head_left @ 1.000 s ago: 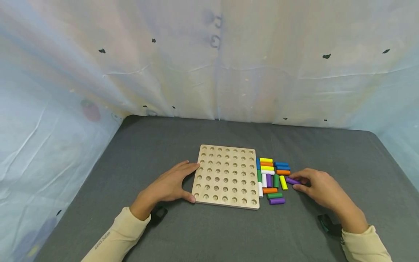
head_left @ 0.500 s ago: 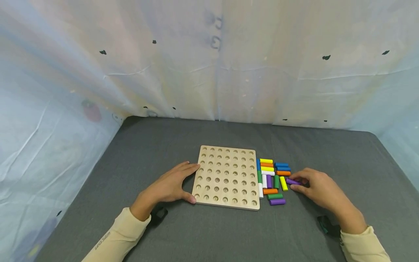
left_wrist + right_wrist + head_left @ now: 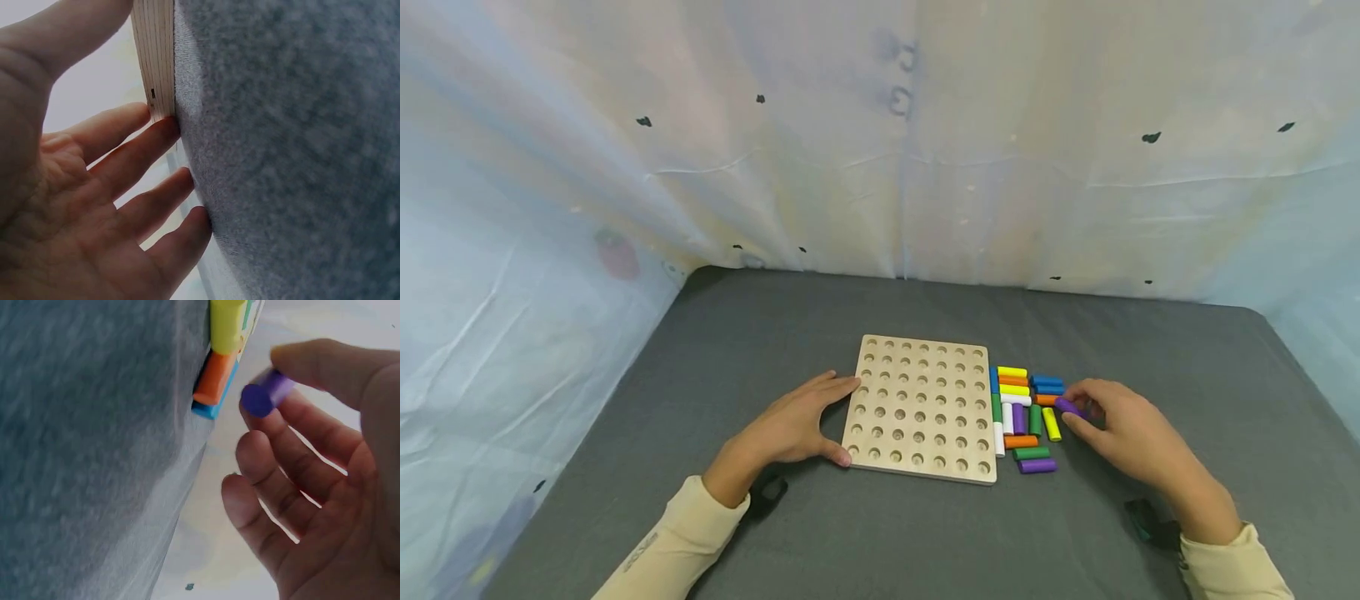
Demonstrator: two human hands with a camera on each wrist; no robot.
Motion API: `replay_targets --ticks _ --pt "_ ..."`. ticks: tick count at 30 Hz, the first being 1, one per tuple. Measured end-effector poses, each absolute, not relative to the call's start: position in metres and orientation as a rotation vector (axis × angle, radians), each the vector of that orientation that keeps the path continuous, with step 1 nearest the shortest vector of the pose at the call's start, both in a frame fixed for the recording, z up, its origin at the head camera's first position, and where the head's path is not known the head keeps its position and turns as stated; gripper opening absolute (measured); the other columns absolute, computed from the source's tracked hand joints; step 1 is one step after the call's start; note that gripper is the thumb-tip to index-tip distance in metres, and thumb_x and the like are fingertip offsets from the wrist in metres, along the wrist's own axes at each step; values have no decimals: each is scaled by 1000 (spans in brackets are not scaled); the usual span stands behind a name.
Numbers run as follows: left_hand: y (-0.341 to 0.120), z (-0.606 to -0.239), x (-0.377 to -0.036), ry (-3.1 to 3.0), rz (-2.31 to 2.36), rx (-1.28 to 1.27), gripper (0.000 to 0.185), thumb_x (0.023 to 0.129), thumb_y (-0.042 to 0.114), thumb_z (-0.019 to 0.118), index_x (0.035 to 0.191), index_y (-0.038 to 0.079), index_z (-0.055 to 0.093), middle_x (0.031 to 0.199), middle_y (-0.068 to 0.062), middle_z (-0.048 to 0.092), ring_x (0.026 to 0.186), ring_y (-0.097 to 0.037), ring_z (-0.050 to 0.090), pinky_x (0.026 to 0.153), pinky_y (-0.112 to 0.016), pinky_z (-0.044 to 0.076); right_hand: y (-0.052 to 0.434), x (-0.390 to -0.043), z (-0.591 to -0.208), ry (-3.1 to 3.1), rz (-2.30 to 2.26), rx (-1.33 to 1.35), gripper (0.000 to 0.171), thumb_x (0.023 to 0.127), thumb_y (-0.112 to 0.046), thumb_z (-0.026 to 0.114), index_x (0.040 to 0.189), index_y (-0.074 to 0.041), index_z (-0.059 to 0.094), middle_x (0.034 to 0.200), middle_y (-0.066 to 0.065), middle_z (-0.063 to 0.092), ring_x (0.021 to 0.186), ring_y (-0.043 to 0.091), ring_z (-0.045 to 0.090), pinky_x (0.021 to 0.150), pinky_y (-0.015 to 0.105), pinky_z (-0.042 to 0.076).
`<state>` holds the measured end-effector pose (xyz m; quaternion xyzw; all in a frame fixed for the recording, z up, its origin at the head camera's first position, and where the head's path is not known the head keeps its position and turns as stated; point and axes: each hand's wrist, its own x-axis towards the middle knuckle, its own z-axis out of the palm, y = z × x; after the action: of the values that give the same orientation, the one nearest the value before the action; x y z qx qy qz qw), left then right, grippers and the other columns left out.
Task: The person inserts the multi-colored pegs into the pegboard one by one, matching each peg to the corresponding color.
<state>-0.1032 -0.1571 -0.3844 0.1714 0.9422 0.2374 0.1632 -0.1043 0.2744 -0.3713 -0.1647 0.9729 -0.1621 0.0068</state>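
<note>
Lifted since before, purple peg (image 3: 1068,407) lies level in right hand's (image 3: 1131,437) pinching fingers (image 3: 312,365), pointing boardward.

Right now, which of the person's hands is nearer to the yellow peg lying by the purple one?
Right. The right hand pinches a purple peg just beside the yellow peg; the left hand rests across the wooden pegboard.
</note>
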Motion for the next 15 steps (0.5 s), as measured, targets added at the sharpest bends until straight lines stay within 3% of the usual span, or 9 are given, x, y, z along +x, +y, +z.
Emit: replay_targets --ticks 7,15 --pt "-158 -385 -104 2716 659 470 106 64 45 91 154 26 39 160 -1 38 152 -29 26 111 -60 36 266 -106 -369 3057 -499 -532 32 96 -25 66 127 -15 64 95 -1 61 85 16 51 70 35 43" --pt "-155 -383 -103 2750 599 417 105 62 48 91 153 29 42 160 -1 38 151 -29 30 104 -72 34 254 -112 -362 3065 -572 -610 26 93 -22 70 118 -16 65 99 0 65 88 16 56 74 39 49"
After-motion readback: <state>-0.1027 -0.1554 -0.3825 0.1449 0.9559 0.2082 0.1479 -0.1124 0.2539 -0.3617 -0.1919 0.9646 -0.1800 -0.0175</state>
